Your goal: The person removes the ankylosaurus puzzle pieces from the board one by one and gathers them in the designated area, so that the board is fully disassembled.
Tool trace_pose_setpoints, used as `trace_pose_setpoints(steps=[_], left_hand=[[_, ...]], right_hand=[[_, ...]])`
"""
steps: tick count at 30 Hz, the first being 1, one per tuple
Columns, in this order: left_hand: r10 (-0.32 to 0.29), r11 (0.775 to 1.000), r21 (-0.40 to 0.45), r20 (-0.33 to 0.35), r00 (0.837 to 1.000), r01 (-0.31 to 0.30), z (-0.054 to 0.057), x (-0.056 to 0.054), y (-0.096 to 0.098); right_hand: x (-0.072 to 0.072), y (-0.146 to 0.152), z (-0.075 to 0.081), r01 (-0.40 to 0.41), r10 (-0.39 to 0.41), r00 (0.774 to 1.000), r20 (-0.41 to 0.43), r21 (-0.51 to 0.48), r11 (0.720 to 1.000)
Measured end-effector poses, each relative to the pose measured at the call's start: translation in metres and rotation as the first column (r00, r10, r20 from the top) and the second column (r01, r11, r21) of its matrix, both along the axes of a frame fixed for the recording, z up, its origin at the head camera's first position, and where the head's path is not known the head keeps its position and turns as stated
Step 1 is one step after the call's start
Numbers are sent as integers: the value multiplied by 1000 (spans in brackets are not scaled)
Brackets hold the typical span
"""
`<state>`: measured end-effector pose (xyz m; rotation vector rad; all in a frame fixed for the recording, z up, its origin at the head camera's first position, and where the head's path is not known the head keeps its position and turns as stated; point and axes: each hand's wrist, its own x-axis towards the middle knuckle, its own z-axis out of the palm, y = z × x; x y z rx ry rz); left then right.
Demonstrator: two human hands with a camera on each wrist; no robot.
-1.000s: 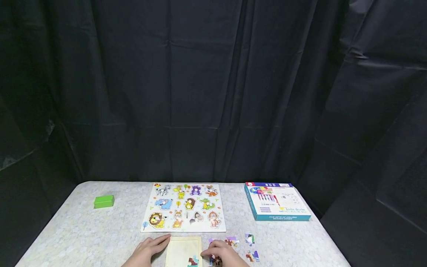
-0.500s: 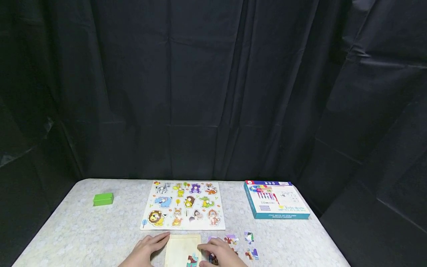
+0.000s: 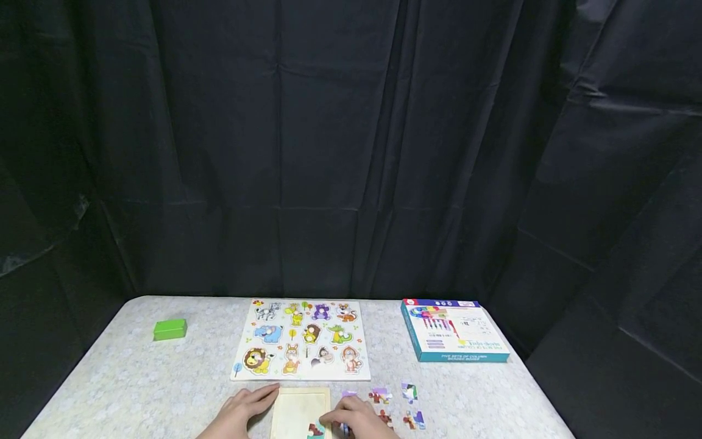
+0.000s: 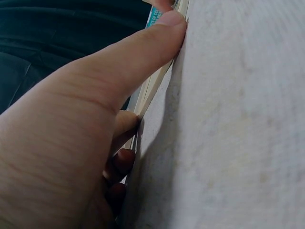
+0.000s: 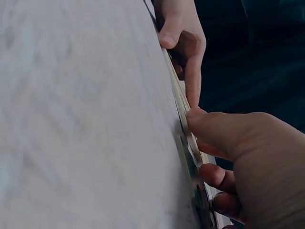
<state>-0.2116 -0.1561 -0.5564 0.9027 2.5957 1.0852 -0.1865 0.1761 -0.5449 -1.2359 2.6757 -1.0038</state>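
A shallow wooden puzzle tray (image 3: 290,410) lies at the front of the table. One jigsaw piece (image 3: 315,430), red-brown and teal, sits in its lower right part. My left hand (image 3: 238,411) touches the tray's left side, its fingertips at the top left corner; in the left wrist view its thumb (image 4: 162,28) rests against the tray's edge. My right hand (image 3: 353,417) reaches over the tray's right rim, a fingertip at the jigsaw piece. In the right wrist view its thumb (image 5: 209,125) meets the tray edge, while the index finger is mostly hidden.
Several loose jigsaw pieces (image 3: 379,396) lie right of the tray, some partly under my right hand. Behind the tray is an animal peg puzzle board (image 3: 301,349). A green block (image 3: 170,329) stands at the left, a flat cardboard box (image 3: 455,331) at the back right.
My right hand has shifted left, from the tray's right rim to over the jigsaw piece inside it. The left hand keeps its place on the tray.
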Motion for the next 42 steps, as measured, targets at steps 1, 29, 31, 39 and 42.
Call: trace_pose_setpoints(steps=[1,29,31,39,42], left_hand=[[0,1000,2,-1,1000,0,0,0,0],[-6,1000,-9,-46,999,6,-2,1,-1],[-7,1000,-7,-52,999,7,-2,1,-1],[-1,1000,4,-39,999,1,-2,1,0],[3,1000,2,-42,999,-3,-2,2,0]], right_hand=[[1,-1,0,-1,1,1000,14,-2,1000],[1,-15,-10,12,-29,991,-131,-127,992],[1,-15,-10,16,-33,991,-127,-134,991],[5,-19,-1,31,-27,999,33,-144,989],[7,-20,0,42,-31,997,69,-161,986]])
